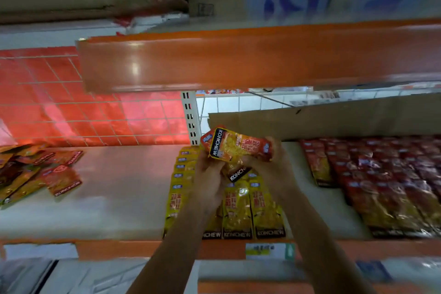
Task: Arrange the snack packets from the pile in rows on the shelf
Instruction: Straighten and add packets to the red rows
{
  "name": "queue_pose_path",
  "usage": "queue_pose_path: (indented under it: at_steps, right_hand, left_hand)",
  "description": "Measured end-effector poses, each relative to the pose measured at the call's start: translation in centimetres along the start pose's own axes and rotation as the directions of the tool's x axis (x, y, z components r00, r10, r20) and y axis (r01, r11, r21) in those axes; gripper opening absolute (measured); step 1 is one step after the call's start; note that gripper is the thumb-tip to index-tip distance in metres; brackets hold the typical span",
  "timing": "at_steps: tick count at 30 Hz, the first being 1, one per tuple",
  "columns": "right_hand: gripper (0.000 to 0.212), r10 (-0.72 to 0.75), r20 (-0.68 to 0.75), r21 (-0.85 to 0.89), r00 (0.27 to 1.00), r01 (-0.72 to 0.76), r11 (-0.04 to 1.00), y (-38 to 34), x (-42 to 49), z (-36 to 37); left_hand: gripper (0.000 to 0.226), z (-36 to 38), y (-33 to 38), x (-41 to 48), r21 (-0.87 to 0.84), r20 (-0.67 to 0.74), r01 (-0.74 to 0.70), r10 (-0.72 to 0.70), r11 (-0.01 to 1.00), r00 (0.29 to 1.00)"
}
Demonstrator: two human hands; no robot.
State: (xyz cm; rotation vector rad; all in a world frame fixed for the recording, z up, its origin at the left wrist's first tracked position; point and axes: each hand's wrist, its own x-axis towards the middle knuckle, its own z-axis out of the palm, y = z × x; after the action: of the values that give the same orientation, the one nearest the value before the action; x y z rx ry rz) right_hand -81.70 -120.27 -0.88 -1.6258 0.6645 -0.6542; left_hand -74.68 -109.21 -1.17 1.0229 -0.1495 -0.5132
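Two packets [235,150], seemingly between both grips

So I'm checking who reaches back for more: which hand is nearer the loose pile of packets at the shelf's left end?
Left. The left hand is nearer the loose pile, though well to its right; the right hand is further right. Both grip packets.

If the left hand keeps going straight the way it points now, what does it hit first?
The left hand points toward the back of the shelf. Beyond the packets it holds, the first thing is probably the white upright post, though depth is unclear.
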Motion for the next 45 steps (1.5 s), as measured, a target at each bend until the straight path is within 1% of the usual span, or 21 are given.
queue_pose_path:
  at_steps: [2, 4, 7, 9, 12, 15, 16, 18, 20, 21, 23, 25, 26, 27, 29, 31, 35, 39, 42, 44, 45]
  right_hand:
    - [0.067, 0.016, -0.014, 0.171, 1.0, -0.013, 0.985, 0.2, 0.6, -2.4]
    - [0.062, 0.004, -0.026, 0.276, 1.0, 0.004, 0.961, 0.1, 1.1, -5.0]
    - [0.032, -0.004, -0.076, 0.328, 0.997, 0.028, 0.944, 0.4, 2.1, -8.8]
    - [0.025, 0.026, -0.09, 0.362, 0.996, 0.009, 0.932, 0.9, 2.6, -10.9]
    - [0.015, 0.134, -0.148, 0.407, 0.98, -0.064, 0.911, 1.6, 3.1, -13.6]
    - [0.011, 0.203, -0.19, 0.459, 0.96, -0.096, 0.883, 2.8, 3.7, -15.3]
    - [0.01, 0.215, -0.21, 0.457, 0.954, -0.099, 0.884, 3.2, 3.9, -15.8]
    - [0.016, 0.24, -0.271, 0.411, 0.932, -0.113, 0.905, 4.2, 4.1, -16.7]
    - [0.019, 0.241, -0.347, 0.303, 0.907, -0.134, 0.943, 5.0, 4.2, -17.6]
    - [0.016, 0.226, -0.377, 0.242, 0.898, -0.141, 0.96, 5.2, 4.1, -18.0]
    - [0.004, 0.2, -0.412, 0.14, 0.889, -0.155, 0.978, 5.4, 4.1, -18.9]
    - [0.02, 0.184, -0.45, 0.05, 0.874, -0.181, 0.982, 5.6, 4.0, -19.7]
    - [0.024, 0.161, -0.465, -0.002, 0.87, -0.183, 0.983, 5.8, 4.0, -20.1]
    - [0.022, 0.139, -0.468, -0.062, 0.873, -0.19, 0.98, 6.0, 3.9, -20.4]
    - [0.025, 0.112, -0.456, -0.134, 0.883, -0.193, 0.972, 6.4, 3.8, -20.9]
    - [0.025, 0.112, -0.441, -0.17, 0.89, -0.206, 0.964, 6.5, 3.6, -21.3]
    - [0.028, 0.131, -0.431, -0.148, 0.893, -0.213, 0.966, 6.4, 3.5, -21.7]
    - [0.029, 0.131, -0.403, -0.171, 0.906, -0.215, 0.962, 6.4, 3.5, -21.7]
    - [0.024, 0.107, -0.383, -0.204, 0.918, -0.197, 0.959, 6.1, 3.5, -21.4]
    - [0.022, 0.087, -0.357, -0.251, 0.93, -0.185, 0.95, 6.0, 3.6, -20.9]
    - [0.024, 0.078, -0.339, -0.271, 0.937, -0.176, 0.946, 6.0, 3.6, -20.6]
  left_hand:
    - [0.033, 1.5, -1.0, 0.1, 0.026, -0.011, 0.022, -0.021, 0.999, 1.0]
    - [0.028, 2.9, -2.0, 0.2, 0.019, -0.027, 0.056, -0.056, 0.998, 0.998]
    - [0.026, 4.7, -3.5, 0.6, 0.098, -0.066, 0.078, -0.072, 0.992, 0.995]
    - [0.027, 5.9, -4.5, 0.8, 0.184, -0.083, 0.075, -0.061, 0.98, 0.995]
    - [0.021, 7.6, -5.9, 0.9, 0.313, -0.078, 0.028, -0.004, 0.949, 0.997]
    - [0.016, 9.2, -7.4, 0.6, 0.462, -0.059, -0.019, 0.053, 0.886, 0.997]
    - [0.013, 9.7, -7.8, 0.6, 0.507, -0.049, -0.02, 0.052, 0.862, 0.997]
    - [0.005, 10.7, -8.8, 0.6, 0.563, -0.037, 0.022, -0.002, 0.826, 0.999]
    - [0.01, 11.7, -10.0, 0.8, 0.603, -0.032, 0.068, -0.06, 0.795, 0.998]
    - [0.012, 12.1, -10.7, 1.0, 0.629, -0.03, 0.083, -0.083, 0.773, 0.996]
    - [0.011, 12.9, -12.0, 1.4, 0.668, -0.034, 0.109, -0.116, 0.736, 0.993]
    - [0.01, 13.3, -13.3, 1.8, 0.719, -0.043, 0.111, -0.116, 0.686, 0.992]
    - [0.01, 13.4, -13.8, 2.2, 0.746, -0.037, 0.1, -0.109, 0.658, 0.993]
    - [0.009, 13.5, -14.3, 2.4, 0.773, -0.03, 0.091, -0.107, 0.627, 0.994]
    - [0.012, 13.7, -14.8, 2.6, 0.825, -0.02, 0.08, -0.113, 0.559, 0.993]
    - [0.018, 13.9, -15.4, 2.9, 0.854, -0.029, 0.085, -0.117, 0.513, 0.993]
    - [0.02, 14.7, -15.6, 3.0, 0.867, -0.054, 0.085, -0.077, 0.491, 0.996]
    - [0.024, 14.8, -15.7, 3.2, 0.926, -0.019, 0.032, -0.037, 0.375, 0.999]
    - [0.026, 14.7, -15.4, 3.2, 0.958, 0.017, -0.009, -0.027, 0.288, 0.999]
    - [0.027, 14.7, -15.1, 2.9, 0.977, 0.057, -0.06, 0.019, 0.207, 0.998]
    - [0.026, 14.7, -15.1, 2.8, 0.976, 0.088, -0.098, 0.059, 0.194, 0.994]
